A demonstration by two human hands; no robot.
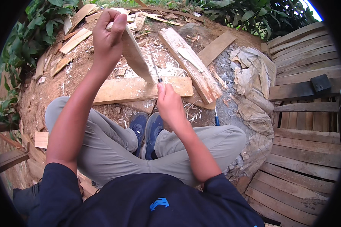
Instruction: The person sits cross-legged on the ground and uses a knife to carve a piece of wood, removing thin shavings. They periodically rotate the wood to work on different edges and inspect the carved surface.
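Observation:
My left hand (pixel 110 34) is closed around the upper end of a wooden board (pixel 134 56), holding it tilted. The board's lower end comes down at a pale plank (pixel 121 90) lying crosswise before my feet. My right hand (pixel 169 106) grips the handle of a thin-bladed hand tool (pixel 155 68); only a dark collar shows above my fist. Its narrow metal blade points away from me, just right of the board. Whether the blade touches the board, and whether it is a knife or a chisel, I cannot tell.
A thick weathered beam (pixel 189 62) lies at the right, with a blue-handled tool (pixel 216 120) near its close end. Shavings and offcuts (pixel 75 41) litter the ground. Beyond are a crumpled paper sack (pixel 250 75) and a slatted wooden structure (pixel 303 147). My shoes (pixel 151 132) are near the plank.

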